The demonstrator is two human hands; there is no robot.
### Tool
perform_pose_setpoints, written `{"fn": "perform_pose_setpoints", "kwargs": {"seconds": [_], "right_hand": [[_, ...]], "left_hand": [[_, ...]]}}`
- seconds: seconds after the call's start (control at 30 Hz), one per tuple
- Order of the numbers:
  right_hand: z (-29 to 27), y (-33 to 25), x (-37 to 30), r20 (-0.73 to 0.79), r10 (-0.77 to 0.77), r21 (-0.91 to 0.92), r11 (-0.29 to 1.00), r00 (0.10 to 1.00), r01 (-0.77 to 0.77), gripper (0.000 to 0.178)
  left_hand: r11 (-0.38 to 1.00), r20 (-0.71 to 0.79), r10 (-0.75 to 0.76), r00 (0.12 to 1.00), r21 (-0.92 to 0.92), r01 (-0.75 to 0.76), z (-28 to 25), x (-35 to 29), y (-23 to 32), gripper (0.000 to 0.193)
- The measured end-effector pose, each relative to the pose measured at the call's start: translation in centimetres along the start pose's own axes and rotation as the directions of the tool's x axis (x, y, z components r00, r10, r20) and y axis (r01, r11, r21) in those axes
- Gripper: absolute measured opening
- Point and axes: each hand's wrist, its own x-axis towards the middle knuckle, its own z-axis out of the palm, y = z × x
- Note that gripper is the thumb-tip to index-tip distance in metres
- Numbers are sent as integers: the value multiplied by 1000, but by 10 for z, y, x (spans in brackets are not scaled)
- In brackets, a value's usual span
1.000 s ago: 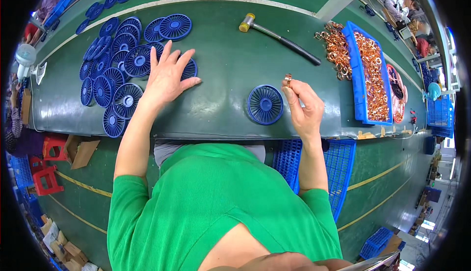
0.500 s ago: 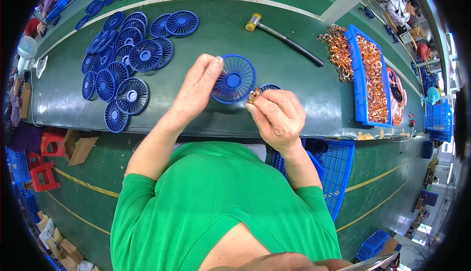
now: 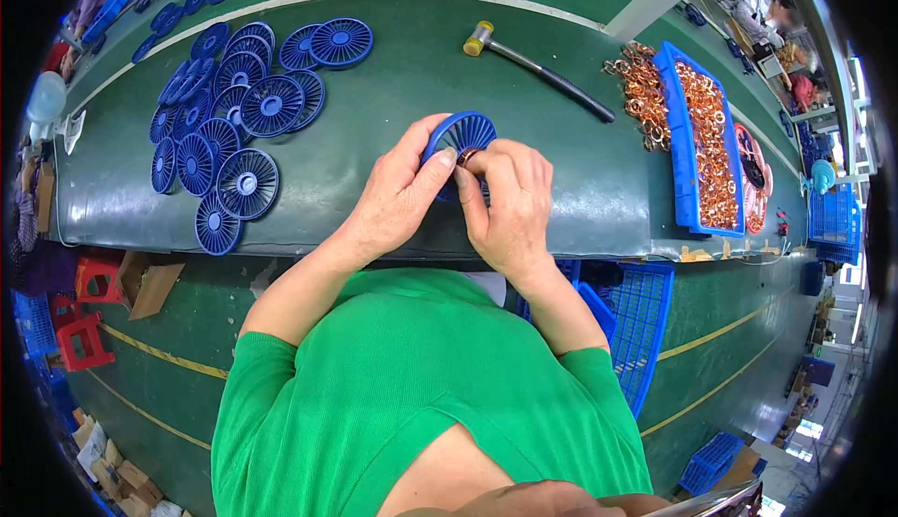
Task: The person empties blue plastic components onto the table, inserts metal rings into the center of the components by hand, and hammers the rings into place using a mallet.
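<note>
I'm standing on what looks like a factory workshop floor, a place for assembly by hand. A long green-topped workbench (image 3: 402,77) carries many identical blue spoked discs (image 3: 272,106), and copper-coloured rings (image 3: 708,143) by the heap, loose and in a blue tray (image 3: 685,180). A mallet (image 3: 541,71) lies among them. Around me, yellow lines (image 3: 168,355) mark the green floor (image 3: 281,274), with red plastic stools (image 3: 101,265), cardboard boxes (image 3: 157,291) and blue crates (image 3: 713,461) about. Beyond the bench, another person in white (image 3: 762,14) sits near more parts.
</note>
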Motion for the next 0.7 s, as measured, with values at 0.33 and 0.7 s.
{"fn": "perform_pose_setpoints", "kwargs": {"seconds": [0.33, 0.7], "right_hand": [[-30, 21, -1, 80, -267, 112, 960, 960, 258, 35], [-23, 44, -13, 182, -66, 730, 677, 981, -90, 42]], "left_hand": [[923, 292, -144, 945, -306, 235, -10, -6, 12, 52], [994, 219, 112, 969, -14, -111, 7, -1, -7, 49]]}}
